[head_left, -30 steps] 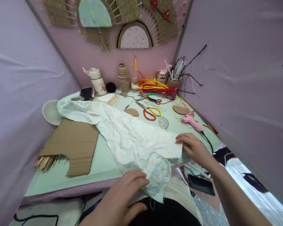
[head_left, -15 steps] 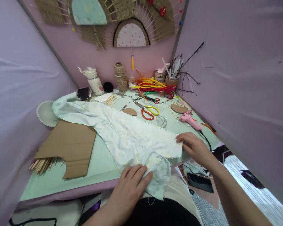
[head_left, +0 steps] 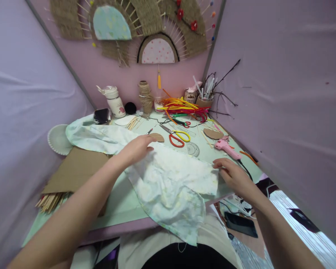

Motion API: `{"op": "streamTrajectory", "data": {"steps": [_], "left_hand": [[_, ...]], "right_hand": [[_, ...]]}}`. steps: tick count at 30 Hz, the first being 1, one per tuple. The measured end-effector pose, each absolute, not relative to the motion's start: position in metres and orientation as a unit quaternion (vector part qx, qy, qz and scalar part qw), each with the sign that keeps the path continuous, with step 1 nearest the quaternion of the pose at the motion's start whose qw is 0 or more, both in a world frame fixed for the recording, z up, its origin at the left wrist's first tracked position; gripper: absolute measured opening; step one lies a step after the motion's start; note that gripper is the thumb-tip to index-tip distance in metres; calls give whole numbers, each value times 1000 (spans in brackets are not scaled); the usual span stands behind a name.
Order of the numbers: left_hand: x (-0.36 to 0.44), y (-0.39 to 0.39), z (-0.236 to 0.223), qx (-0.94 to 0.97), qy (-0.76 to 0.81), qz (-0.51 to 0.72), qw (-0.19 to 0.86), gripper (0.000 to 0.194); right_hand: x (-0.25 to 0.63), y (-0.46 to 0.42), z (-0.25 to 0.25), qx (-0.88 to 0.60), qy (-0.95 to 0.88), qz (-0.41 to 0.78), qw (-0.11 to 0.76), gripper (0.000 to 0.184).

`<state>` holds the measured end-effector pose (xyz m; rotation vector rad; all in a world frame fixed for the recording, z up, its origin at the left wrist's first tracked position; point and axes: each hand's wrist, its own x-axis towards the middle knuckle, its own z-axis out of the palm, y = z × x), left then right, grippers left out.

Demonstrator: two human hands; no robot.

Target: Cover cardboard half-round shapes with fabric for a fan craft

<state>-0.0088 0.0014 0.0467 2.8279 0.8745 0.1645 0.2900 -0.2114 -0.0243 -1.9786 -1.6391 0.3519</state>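
Note:
A long piece of pale floral cloth [head_left: 168, 175] lies crumpled across the green table [head_left: 120, 198], its near end hanging over the front edge. My left hand [head_left: 136, 148] reaches forward and rests on the middle of the cloth, fingers stretched out flat, close to a small brown cardboard semicircle [head_left: 157, 137]. My right hand [head_left: 232, 175] is at the cloth's right edge, fingers curled and pinching that edge. Red and yellow scissors [head_left: 177, 135] lie just beyond the cloth.
Brown cardboard [head_left: 75, 170] over a bundle of sticks [head_left: 49, 201] is at the left, with a white paper plate [head_left: 57, 139] behind. A pink glue gun [head_left: 226, 147], protractor [head_left: 193, 148], coloured pipe cleaners [head_left: 184, 104], twine spool [head_left: 145, 95] and bottle [head_left: 114, 100] stand further back. Purple fabric walls close both sides.
My left hand has left the cloth's near end at the table edge and reached forward onto its middle. My right hand has stayed at the right edge. The camera tilted slightly.

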Motion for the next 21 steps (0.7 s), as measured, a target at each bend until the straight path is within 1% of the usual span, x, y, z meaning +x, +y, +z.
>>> {"op": "streamTrajectory", "data": {"steps": [2,4,7,9,12,15,16,19,21], "left_hand": [[7,29,41,964,249,9,91,46],[20,46,33,968,230,-24,96,52],[31,59,23,965,243,-52,88,49],[34,63,18,961,256,-67,77,45],[35,67,15,959,262,-86,60,35],[33,73,20,959,268,-85,32,18],[32,76,24,959,272,-76,20,16],[28,89,43,957,289,-32,-15,18],[24,98,59,954,297,-6,-37,16]], "right_hand": [[288,-205,-25,-771,-569,134,253,20],[285,-199,-25,-793,-545,141,235,26],[280,-192,-23,-811,-521,167,209,35],[277,-188,-21,-814,-514,192,189,31],[279,-183,-17,-808,-525,198,179,16],[288,-176,-12,-799,-540,159,211,13],[292,-172,-9,-797,-541,139,230,13],[306,-155,5,-801,-525,75,279,11],[312,-143,19,-806,-505,37,306,10]]}}
